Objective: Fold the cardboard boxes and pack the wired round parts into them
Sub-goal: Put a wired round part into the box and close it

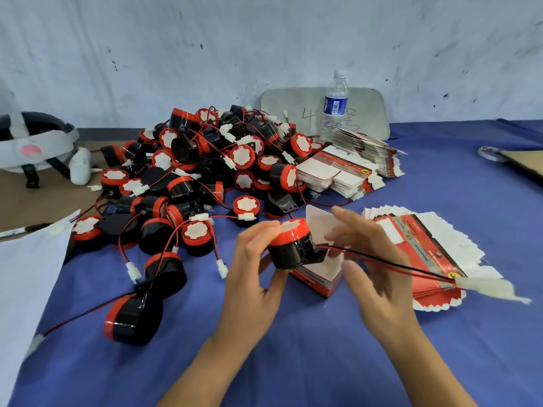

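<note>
My left hand point(252, 268) grips a black round part with a red cap point(291, 245) just above the mouth of a small folded red-and-white box point(320, 277). The box stands open on the blue cloth, its white flap up behind the part. My right hand point(373, 259) is at the box's right side, fingers spread and blurred; whether it touches the box is unclear. The part's red and black wire point(390, 264) stretches right to a blurred white connector point(490, 289). A big pile of the same wired round parts point(205, 171) lies behind and to the left.
Fanned flat red-and-white box blanks point(426, 245) lie to the right, with more stacks point(346, 171) behind. A water bottle point(335, 104) stands at the back against a grey board. A helmet point(32, 142) sits far left, white paper point(26, 274) at the left edge.
</note>
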A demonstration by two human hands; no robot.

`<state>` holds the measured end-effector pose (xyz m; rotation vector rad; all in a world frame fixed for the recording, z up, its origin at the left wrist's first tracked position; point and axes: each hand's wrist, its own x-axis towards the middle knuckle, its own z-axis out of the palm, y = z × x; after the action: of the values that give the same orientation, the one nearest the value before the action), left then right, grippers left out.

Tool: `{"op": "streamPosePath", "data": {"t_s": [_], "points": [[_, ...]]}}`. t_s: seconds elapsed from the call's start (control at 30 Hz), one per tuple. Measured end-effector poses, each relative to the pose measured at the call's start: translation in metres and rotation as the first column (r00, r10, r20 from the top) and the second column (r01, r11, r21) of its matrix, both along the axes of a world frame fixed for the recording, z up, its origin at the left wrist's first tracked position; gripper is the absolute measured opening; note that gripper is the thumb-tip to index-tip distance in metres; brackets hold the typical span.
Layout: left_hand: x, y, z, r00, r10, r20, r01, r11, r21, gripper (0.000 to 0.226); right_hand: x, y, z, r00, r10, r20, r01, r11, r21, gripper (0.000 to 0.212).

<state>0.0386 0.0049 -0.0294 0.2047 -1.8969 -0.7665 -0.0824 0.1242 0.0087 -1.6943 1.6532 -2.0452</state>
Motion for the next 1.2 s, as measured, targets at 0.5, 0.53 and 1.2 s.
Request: {"op": "streamPosePath", "data": {"t_s": [0.5,0.53,1.2], "points": [[-0.012,-0.003,-0.017,0.906,-0.227,0.357,0.083,0.923,0.377,0.06,-0.008,-0.003,0.002,0.905,-0.053,0.423,0.03,0.998,0.061,0.047],[-0.012,-0.002,-0.016,0.909,-0.192,0.37,0.067,0.943,0.326,0.052,-0.009,-0.003,0.003,0.897,-0.046,0.439,0.029,0.999,0.045,0.045],[0.003,0.014,0.014,0.994,-0.097,0.058,0.066,0.918,0.391,0.041,-0.025,0.006,0.021,0.564,0.188,0.804,0.031,0.968,-0.248,0.016]]}}
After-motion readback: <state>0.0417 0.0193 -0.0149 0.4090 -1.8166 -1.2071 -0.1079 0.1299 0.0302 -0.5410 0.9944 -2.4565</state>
